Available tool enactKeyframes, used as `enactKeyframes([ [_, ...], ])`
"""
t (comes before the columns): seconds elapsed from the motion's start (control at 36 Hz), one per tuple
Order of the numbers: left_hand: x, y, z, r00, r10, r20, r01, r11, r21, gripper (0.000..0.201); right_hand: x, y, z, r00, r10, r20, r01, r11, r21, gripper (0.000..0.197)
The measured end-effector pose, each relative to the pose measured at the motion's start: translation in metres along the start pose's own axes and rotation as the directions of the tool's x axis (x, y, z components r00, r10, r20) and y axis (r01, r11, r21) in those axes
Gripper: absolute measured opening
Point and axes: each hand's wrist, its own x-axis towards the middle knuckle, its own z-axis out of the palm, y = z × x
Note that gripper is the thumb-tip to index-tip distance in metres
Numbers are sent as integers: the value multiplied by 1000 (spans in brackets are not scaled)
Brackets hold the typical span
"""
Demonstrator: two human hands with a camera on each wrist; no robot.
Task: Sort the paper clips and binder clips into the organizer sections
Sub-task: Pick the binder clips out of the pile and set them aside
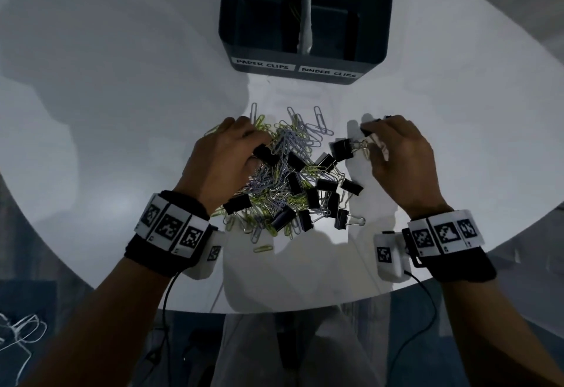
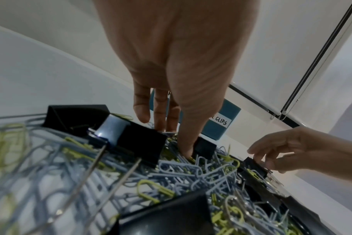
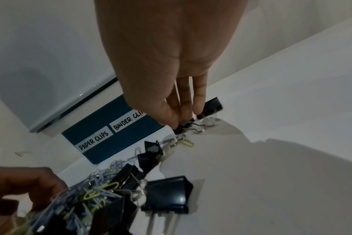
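Two white handwritten labels sit on the front wall of the dark organizer (image 1: 293, 77), at top centre of the head view — the left label (image 1: 263, 66) reads "PAPER CLIPS", the right label (image 1: 329, 73) "BINDER CLIPS". The left wrist view shows only "CLIPS" — the rest is hidden behind the fingers.

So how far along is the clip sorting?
Barely started: no sorted clips are visible in the organizer. The right hand pinches binder clips; the left hand digs into the mixed pile. Nearly the whole pile remains on the table.
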Motion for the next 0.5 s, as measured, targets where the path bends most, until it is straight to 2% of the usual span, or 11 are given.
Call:
enactKeyframes([
  [0.11, -5, -3, -2, 1000, 1, -12, -1, 1000, 3, 28, -2, -8, -3, 999, -37, 30, 35, 996, 80, 39],
  [0.19, -10, -7, -8, 999, -23, -36, 23, 1000, -8, 22, -5, -16, 3, 991, -87, 106, 81, 995, 58, 42],
  [0.25, -13, -8, -13, 997, -61, -57, 60, 998, -30, 18, -7, -19, 7, 989, -99, 110, 92, 994, 67, 43],
  [0.31, -17, -9, -19, 989, -119, -89, 114, 992, -63, 17, -12, -19, 9, 997, -52, 51, 47, 994, 96, 40],
  [0.39, -26, -19, -25, 968, -187, -170, 164, 977, -138, 21, -24, -17, 13, 996, 85, -35, -81, 990, 115, 38],
  [0.44, -32, -32, -27, 954, -228, -195, 202, 969, -143, 25, -35, -16, 17, 993, 117, -23, -114, 988, 100, 40],
  [0.5, -40, -44, -28, 927, -297, -228, 269, 952, -148, 25, -45, -20, 21, 995, 94, 17, -95, 992, 79, 42],
])
